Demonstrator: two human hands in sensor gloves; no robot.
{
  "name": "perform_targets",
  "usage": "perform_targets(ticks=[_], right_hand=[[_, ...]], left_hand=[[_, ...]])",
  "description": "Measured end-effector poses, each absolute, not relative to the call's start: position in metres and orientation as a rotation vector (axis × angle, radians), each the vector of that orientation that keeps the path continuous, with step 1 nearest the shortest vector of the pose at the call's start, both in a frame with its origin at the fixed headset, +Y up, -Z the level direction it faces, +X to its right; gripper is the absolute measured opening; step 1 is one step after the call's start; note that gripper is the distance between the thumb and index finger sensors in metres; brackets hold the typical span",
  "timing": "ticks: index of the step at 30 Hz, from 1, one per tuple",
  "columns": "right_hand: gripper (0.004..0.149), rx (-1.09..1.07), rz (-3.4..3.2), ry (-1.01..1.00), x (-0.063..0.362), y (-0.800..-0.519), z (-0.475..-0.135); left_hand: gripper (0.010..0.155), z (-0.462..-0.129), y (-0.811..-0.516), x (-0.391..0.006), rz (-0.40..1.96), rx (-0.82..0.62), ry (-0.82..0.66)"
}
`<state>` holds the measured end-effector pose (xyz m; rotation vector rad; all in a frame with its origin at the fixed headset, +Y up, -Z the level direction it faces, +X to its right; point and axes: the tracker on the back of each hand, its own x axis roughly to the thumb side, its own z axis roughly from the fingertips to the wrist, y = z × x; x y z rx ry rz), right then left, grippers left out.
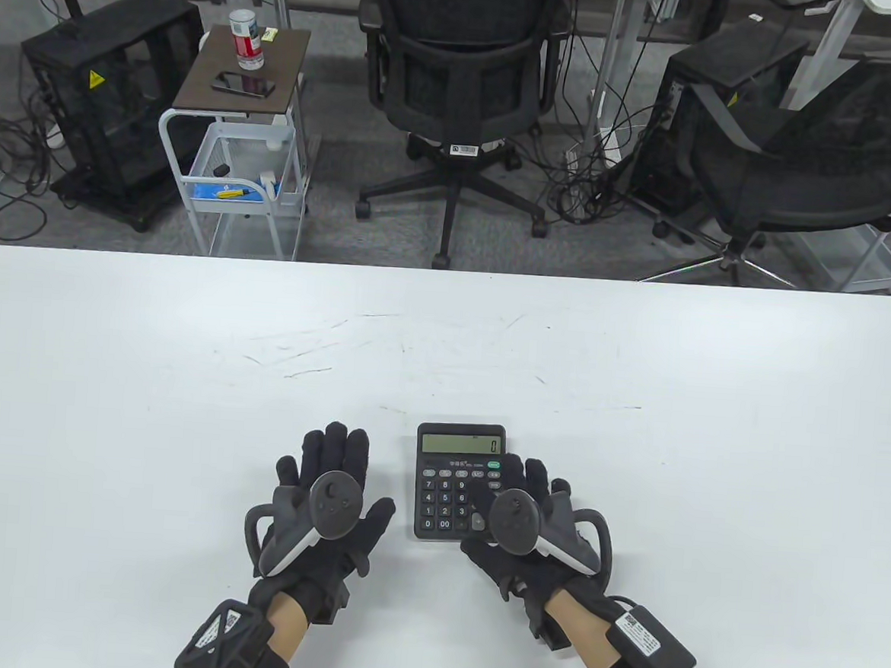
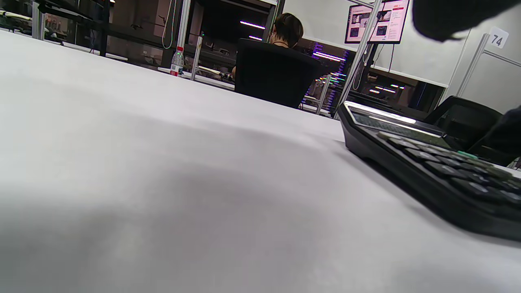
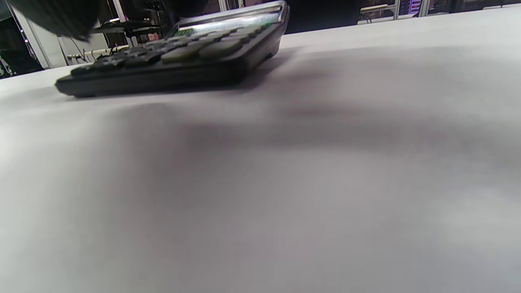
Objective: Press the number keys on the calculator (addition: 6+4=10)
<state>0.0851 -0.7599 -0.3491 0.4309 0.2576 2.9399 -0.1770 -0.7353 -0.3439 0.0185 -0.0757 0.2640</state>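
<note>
A black calculator (image 1: 457, 480) lies flat on the white table (image 1: 444, 349) near the front middle; its display shows 0. It also shows in the left wrist view (image 2: 427, 162) and the right wrist view (image 3: 183, 57). My left hand (image 1: 332, 486) lies flat on the table just left of the calculator, fingers spread, holding nothing. My right hand (image 1: 529, 508) lies at the calculator's right side, fingers extended, and covers its right key columns. Whether a finger touches a key is hidden by the tracker.
The table's far edge (image 1: 450, 271) runs across the middle of the table view. Beyond it stand two office chairs (image 1: 462, 99), a small cart with a bottle (image 1: 236, 106) and computer cases on the floor.
</note>
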Motion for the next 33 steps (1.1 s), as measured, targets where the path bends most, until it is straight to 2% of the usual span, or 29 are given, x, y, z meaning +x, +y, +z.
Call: perform_targets(ticks=[9,22,29,33], right_hand=[[0.076,0.433,2.949,0.347,0.076,-0.768,-0.351],[0.077,0.438,2.979,0.330,0.072,-0.768,-0.350],[0.080,0.413,2.948,0.343,0.085,-0.765,-0.350],[0.077,0.412,2.906,0.368,0.094,-0.761,-0.348]], left_hand=[[0.088,-0.342,-0.736,-0.173,0.258,0.030,-0.096],[0.088,-0.342,-0.736,-0.172,0.241,0.023,-0.093],[0.088,-0.341,-0.736,-0.172,0.229,0.011,-0.091],[0.087,-0.341,-0.737,-0.170,0.223,0.010,-0.096]])
